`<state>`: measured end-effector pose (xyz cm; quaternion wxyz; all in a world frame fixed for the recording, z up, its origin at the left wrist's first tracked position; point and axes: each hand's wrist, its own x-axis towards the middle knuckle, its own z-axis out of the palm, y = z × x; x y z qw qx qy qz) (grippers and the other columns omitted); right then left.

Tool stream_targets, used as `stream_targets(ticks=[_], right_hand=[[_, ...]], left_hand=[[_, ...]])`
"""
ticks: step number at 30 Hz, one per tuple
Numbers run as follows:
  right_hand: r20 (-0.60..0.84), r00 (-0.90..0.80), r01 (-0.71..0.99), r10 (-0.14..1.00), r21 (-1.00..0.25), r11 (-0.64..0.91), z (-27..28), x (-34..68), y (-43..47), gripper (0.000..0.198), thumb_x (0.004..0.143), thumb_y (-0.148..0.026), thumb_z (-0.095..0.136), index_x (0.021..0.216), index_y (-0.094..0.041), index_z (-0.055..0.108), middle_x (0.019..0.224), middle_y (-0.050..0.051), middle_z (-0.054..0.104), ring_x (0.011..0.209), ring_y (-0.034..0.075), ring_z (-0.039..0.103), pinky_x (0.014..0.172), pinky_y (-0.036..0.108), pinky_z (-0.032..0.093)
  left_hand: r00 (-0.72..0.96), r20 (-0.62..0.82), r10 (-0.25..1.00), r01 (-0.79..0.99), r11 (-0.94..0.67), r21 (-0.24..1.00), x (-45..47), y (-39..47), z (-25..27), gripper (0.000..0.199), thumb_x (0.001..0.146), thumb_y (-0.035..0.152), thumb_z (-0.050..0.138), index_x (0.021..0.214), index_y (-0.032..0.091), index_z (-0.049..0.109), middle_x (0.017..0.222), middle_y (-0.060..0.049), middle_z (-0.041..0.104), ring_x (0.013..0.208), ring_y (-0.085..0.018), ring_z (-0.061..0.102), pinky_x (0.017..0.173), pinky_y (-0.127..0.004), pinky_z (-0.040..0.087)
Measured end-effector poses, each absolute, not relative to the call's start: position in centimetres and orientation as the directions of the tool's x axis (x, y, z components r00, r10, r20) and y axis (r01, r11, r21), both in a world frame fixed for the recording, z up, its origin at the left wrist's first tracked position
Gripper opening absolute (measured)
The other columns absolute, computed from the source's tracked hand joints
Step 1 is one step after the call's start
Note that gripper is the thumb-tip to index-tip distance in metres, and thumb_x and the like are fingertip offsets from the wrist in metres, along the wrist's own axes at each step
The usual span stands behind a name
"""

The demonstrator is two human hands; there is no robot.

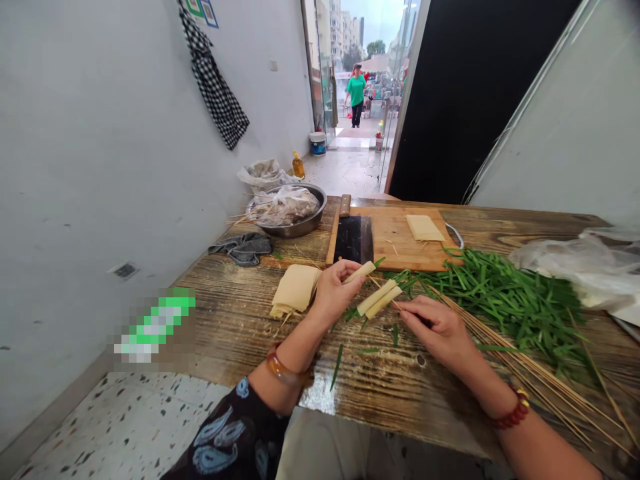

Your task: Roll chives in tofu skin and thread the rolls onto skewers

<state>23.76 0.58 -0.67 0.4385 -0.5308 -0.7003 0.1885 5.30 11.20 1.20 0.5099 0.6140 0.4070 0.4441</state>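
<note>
My left hand (340,288) is closed on a pale tofu-skin roll (361,272), with a bit of green leaf poking from its end. My right hand (434,325) pinches a thin bamboo skewer (397,305). Two more tofu-skin rolls (379,299) sit side by side on that skewer, between my hands. The skewer's far end reaches the roll in my left hand; whether it pierces that roll I cannot tell. Left of my left hand lies a stack of square tofu sheets (295,288). Cut green chives (510,300) are heaped beyond my right hand, beside loose bamboo skewers (520,363).
A cutting board (395,230) holds a cleaver (354,239) and more tofu sheets (425,228). At the back left stand a metal basin (320,200) with bagged skewered food and a grey cloth (244,249). Plastic bags (580,260) lie at right. Outside the doorway is a person (356,93).
</note>
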Motion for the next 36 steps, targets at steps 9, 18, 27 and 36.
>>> stream_targets(ticks=[9,18,27,36], right_hand=[[0.415,-0.058,0.577,0.908,-0.728,0.37,-0.62,23.74,0.62,0.023,0.09,-0.025,0.052,0.1,-0.021,0.072,0.075,0.003,0.063,0.068,0.014,0.059,0.062,0.026,0.046],[0.394,-0.055,0.596,0.917,-0.724,0.347,-0.88,23.83,0.7,0.022,0.09,-0.025,0.052,0.098,-0.021,0.073,0.077,0.004,0.066,0.07,0.015,0.061,0.065,0.027,0.048],[0.426,-0.035,0.591,0.904,-0.721,0.363,-0.46,23.44,0.57,0.023,0.09,-0.027,0.052,0.099,-0.022,0.072,0.076,0.004,0.066,0.069,0.015,0.061,0.063,0.026,0.049],[0.417,-0.04,0.589,0.908,-0.724,0.359,-0.65,23.59,0.71,0.023,0.09,-0.026,0.052,0.097,-0.022,0.073,0.075,0.004,0.066,0.068,0.015,0.06,0.061,0.026,0.048]], left_hand=[[0.298,0.137,0.945,0.046,-0.158,0.986,5.38,11.16,1.01,0.022,0.069,0.029,0.071,0.084,0.014,0.065,0.069,0.0,0.067,0.057,-0.01,0.056,0.052,-0.02,0.043],[0.3,0.259,0.918,0.13,-0.309,0.942,5.36,10.73,1.33,0.013,0.072,0.021,0.065,0.084,0.017,0.065,0.076,-0.001,0.068,0.069,-0.013,0.061,0.065,-0.022,0.046],[0.235,0.267,0.934,0.145,-0.306,0.941,5.45,10.57,1.21,0.013,0.07,0.022,0.067,0.079,0.016,0.059,0.069,0.001,0.064,0.061,-0.01,0.057,0.058,-0.021,0.044],[0.284,0.034,0.958,-0.083,-0.011,0.996,5.71,10.61,1.58,0.028,0.064,0.031,0.075,0.079,0.015,0.057,0.069,0.0,0.068,0.051,-0.007,0.055,0.051,-0.019,0.046]])
